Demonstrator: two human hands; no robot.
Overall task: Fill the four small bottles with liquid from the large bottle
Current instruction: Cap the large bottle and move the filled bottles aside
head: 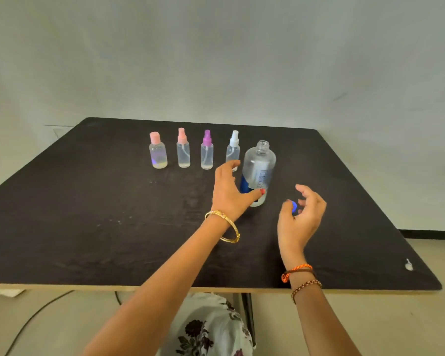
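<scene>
Large bottle: uncapped, clear, thin-walled, light, I judge | left hand spread, thumb touching its base | right hand pinches blue cap | I'd grip mid-body.

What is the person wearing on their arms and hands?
Both forearms are bare, with no sleeves showing. The left wrist carries a thin gold bangle. The right wrist has an orange and brown thread band and a beaded bracelet below it. The left hand has a red-painted thumbnail.
</scene>
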